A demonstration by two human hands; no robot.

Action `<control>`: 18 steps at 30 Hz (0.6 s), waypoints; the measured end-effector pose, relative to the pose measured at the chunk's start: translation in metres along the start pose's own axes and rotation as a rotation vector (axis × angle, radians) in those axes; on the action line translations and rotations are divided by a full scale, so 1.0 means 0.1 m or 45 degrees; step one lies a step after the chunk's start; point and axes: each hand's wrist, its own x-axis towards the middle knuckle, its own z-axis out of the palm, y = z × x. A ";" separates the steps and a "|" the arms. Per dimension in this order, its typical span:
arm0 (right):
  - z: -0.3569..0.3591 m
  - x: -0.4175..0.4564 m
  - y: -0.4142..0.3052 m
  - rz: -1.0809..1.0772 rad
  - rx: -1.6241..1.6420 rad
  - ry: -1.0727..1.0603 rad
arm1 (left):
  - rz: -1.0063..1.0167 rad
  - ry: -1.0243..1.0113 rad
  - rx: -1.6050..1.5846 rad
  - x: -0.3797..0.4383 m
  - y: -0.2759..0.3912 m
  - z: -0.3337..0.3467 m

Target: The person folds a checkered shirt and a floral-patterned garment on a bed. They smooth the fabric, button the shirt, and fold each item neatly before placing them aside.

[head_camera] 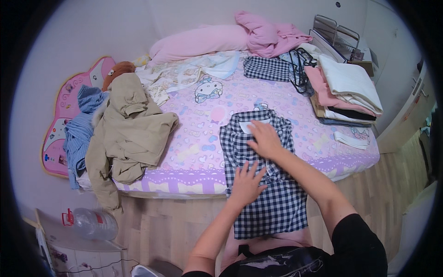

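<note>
A navy-and-white checked garment [273, 204] with a collar lies before me, its upper part on the bed and its lower part hanging over the front edge against my legs. My left hand [247, 185] rests on its middle, fingers spread, gripping nothing. Farther up, my right hand [265, 140] lies on the cloth just below the collar, fingers apart, palm down. A white patch [245, 126] shows inside the collar, partly covered by my right fingers. The garment's sides are folded inward, with some creases.
A beige jacket [135, 128] and blue striped clothing [79, 135] lie at left. At right are a stack of folded clothes [349, 86], black hangers [299, 69], and a folded white cloth [351, 140]. Pink bedding [207, 39] lies behind; a plastic water jug [95, 223] stands lower left.
</note>
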 end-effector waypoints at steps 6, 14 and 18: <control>0.19 0.04 0.64 0.286 0.078 -0.115 | -0.026 -0.110 -0.111 -0.06 -0.10 0.10; 0.23 -0.11 0.74 0.204 0.078 -0.025 | -0.094 0.332 -0.419 0.57 -0.62 -0.16; -0.12 -0.21 0.53 0.253 0.258 0.360 | -0.255 0.229 -0.378 0.96 -1.43 -0.15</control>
